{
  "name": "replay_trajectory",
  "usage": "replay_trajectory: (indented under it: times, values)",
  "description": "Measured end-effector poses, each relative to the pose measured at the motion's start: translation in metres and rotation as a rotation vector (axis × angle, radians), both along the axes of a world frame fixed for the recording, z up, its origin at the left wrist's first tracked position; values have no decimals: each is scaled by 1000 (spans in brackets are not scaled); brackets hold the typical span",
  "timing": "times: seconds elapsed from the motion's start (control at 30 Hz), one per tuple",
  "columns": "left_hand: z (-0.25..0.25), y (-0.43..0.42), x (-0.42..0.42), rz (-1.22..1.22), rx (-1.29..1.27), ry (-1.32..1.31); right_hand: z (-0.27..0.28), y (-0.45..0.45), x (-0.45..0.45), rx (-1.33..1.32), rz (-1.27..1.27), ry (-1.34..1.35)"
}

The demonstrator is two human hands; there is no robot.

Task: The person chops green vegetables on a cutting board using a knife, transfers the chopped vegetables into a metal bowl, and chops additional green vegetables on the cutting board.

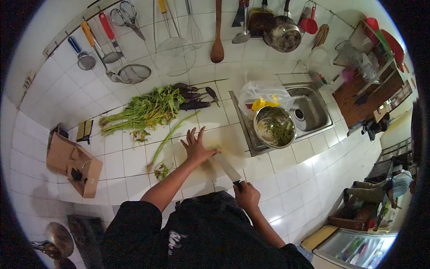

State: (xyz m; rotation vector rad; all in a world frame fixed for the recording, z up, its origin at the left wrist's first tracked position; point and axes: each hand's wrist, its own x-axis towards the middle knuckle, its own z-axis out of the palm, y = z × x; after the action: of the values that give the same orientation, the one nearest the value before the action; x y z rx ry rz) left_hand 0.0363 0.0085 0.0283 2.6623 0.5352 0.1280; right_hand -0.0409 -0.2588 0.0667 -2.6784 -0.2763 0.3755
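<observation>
My right hand [247, 196] grips the black handle of a kitchen knife [228, 168], whose blade points up and left over a pale cutting board [228, 138]. Fingers spread, my left hand [195, 148] is over the board's left side, its thumb close to the knife's tip; whether they touch I cannot tell. A long green stalk [169, 136] lies left of that hand, with a few leaf scraps [161, 171] by its lower end. Behind are a bunch of leafy greens [150, 107] and several dark purple eggplants [197, 101]. Chopped greens [281, 132] fill part of a metal bowl [257, 135].
The bowl stands at the edge of a steel sink [329, 117], beside a plastic bag [260, 92]. At the left is an open cardboard box [92, 177]. Utensils, including a wooden spoon [217, 50], hang along the tiled wall. Another person [386, 190] is far right.
</observation>
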Motion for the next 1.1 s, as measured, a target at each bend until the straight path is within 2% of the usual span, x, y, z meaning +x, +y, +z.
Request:
replay_trajectory:
  times: [0.2, 0.33, 0.4, 0.47, 0.6, 0.63, 0.67, 0.77, 0.8, 0.9, 1.1]
  values:
    - [-7, 16, -5, 52, 55, 30, -3, -34, 20, 91, 110, 56]
    - [-16, 29, -31, 82, 81, -50, -10, -40, 41, 118, 197, 250]
    - [-24, 38, -51, 89, 111, -141, -18, -38, 50, 220, 279, 421]
    - [-18, 36, -72, 102, 204, -146, -22, -31, 53, 230, 272, 391]
    - [3, 31, -111, 181, 157, -44, -28, -25, 72, 261, 329, 392]
    - [4, 30, -120, 255, 101, 50, -25, -27, 76, 310, 320, 394]
    - [5, 29, -128, 329, 43, 143, -25, -28, 80, 311, 328, 395]
    - [-14, 35, -141, 364, 153, 113, -28, -34, 90, 401, 278, 398]
    - [-12, 32, -140, 383, 217, 119, -28, -34, 94, 394, 287, 395]
    - [-9, 34, -131, 487, 179, 216, -29, -35, 103, 337, 348, 351]
    - [12, 40, -111, 569, 87, 284, -18, -25, 107, 404, 348, 309]
